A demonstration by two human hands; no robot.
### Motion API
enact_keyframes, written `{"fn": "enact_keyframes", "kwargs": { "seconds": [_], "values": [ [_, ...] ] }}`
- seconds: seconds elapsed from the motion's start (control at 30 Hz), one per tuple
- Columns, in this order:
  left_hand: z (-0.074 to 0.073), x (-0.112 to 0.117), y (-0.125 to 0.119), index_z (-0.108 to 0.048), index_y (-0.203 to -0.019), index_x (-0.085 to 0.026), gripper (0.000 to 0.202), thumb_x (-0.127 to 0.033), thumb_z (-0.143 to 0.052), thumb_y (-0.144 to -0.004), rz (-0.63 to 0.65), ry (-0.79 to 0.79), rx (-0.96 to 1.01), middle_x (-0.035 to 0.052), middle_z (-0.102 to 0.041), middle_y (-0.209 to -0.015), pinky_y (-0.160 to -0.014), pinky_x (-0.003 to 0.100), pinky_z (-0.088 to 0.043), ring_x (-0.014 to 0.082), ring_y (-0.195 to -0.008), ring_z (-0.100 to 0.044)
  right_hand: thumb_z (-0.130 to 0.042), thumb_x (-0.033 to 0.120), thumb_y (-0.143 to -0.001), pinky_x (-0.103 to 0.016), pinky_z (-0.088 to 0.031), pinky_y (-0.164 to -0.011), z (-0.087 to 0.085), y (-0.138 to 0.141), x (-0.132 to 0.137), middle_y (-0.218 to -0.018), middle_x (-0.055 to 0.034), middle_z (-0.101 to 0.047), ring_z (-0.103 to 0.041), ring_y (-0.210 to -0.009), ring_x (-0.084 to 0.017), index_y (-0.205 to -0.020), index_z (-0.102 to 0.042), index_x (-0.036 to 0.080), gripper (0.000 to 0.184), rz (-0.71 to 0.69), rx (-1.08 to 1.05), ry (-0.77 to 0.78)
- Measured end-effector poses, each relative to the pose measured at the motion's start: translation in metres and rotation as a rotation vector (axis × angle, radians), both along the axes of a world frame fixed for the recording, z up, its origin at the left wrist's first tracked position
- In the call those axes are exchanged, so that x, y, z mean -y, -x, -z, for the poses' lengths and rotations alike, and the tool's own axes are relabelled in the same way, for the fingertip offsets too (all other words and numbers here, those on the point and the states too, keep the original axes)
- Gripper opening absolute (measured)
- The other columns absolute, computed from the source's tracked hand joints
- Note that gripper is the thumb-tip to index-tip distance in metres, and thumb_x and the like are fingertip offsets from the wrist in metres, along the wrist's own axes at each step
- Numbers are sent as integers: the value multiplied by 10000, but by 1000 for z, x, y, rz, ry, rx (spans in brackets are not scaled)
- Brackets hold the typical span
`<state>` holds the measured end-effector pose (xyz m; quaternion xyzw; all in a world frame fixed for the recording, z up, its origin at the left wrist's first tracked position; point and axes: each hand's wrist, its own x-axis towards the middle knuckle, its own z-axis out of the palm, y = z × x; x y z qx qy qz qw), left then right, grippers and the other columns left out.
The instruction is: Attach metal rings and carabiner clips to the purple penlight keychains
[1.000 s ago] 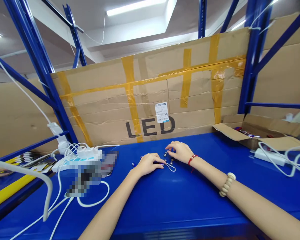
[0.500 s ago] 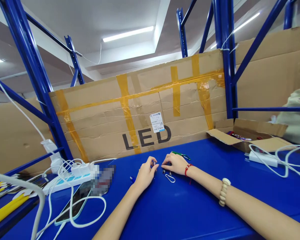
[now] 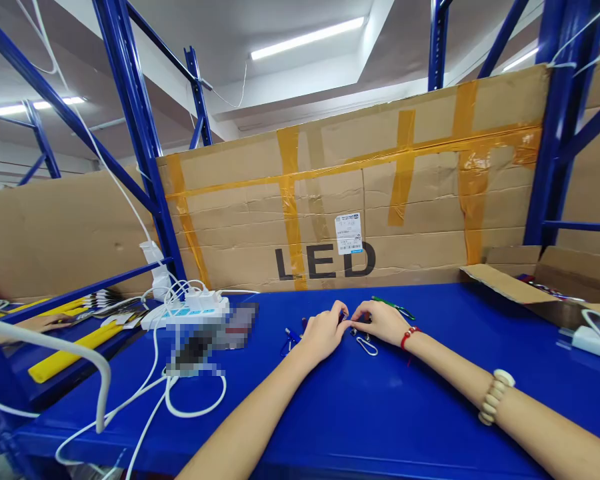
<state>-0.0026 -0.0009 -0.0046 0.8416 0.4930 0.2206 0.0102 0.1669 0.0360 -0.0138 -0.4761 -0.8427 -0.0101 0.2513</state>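
Observation:
My left hand [image 3: 324,335] is closed, thumb and fingers pinched round a small dark piece that they mostly hide. Against its fingertips, my right hand [image 3: 384,321] is also closed in a pinch; what lies between its fingers is too small to make out. A silvery clip-like loop [image 3: 367,345] lies on the blue tabletop [image 3: 380,413] just below my right hand. Behind that hand rest green-handled pliers [image 3: 394,307]. Left of my left hand is a small blue object [image 3: 293,335], partly covered by the hand.
White cables tangle round a power strip [image 3: 205,316] at the left, beside blurred flat items. An open cardboard box [image 3: 510,287] and a white adapter [image 3: 595,341] sit at the right. A cardboard wall [image 3: 240,227] stands behind. Another person's hand [image 3: 50,323] shows far left near yellow strips [image 3: 75,352].
The view has turned left, so the scene sits further right. My two hands, slightly apart before, now meet at the fingertips. More of the blue object shows beside my left hand.

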Motion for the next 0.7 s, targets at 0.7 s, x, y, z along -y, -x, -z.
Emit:
{"fn": "enact_keyframes", "kwargs": {
  "seconds": [0.7],
  "values": [
    [4, -3, 1, -482, -1018, -279, 208, -385, -364, -883, -25, -1, -8, -10, -641, -864, -661, 258, -430, 190, -838, -607, -649, 250, -708, -232, -455, -618, 4, -4, -13, -743, -17, -674, -607, -656, -147, -762, -678, 178, 95, -104, -292, 13]
  ]
}}
